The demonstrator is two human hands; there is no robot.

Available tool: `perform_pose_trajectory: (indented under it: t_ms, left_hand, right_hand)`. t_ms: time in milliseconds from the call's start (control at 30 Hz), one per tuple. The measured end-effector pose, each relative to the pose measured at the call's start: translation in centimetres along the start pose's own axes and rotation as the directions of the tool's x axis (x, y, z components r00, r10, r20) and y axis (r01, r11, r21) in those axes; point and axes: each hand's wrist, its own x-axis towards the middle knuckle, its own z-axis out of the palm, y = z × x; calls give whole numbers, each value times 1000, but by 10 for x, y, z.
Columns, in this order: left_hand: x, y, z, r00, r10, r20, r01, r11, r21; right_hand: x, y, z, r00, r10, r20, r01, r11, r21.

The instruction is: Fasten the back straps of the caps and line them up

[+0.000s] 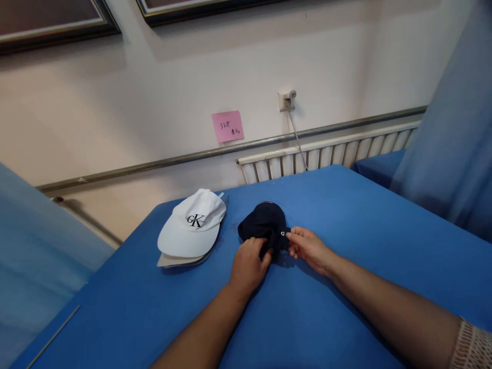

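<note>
Crosswise, dark cap (263, 223), brim (274, 207) prob. pointing away, L hand (249, 262) + R hand (307, 248) on.

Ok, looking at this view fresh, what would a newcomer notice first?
Probably the dark cap near the middle of the blue table, with the left hand and right hand on it. Next, the white cap stacked to its left, then the pink note on the wall above.

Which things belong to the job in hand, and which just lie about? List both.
Job:
dark cap, in left hand and right hand
table beneath
stacked caps, probably

Just about:
pink note
plug
thin rod, seemingly
</note>
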Motion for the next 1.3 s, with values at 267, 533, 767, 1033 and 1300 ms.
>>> perform_pose_trajectory:
  t_ms: [267,533,767,1033,1300]
  left_hand:
    - [-2,-1,-13,952,-280,-125,188,853,-486]
    - [-7,9,-21,952,78,-295,-147,965,-218]
    - [-7,26,-17,941,329,-75,-321,942,101]
    - [-3,23,-15,939,327,-110,-301,932,201]
    - [-3,28,-15,934,333,-129,-302,928,217]
  right_hand:
    - [10,-3,-12,986,0,-166,22,991,129]
    - [7,-3,-7,996,-10,-85,15,999,49]
    - [-3,-3,3,999,34,42,-38,994,106]
    - [-5,-7,4,994,92,67,-103,976,194]
    - [-10,-7,10,990,99,104,-121,964,238]
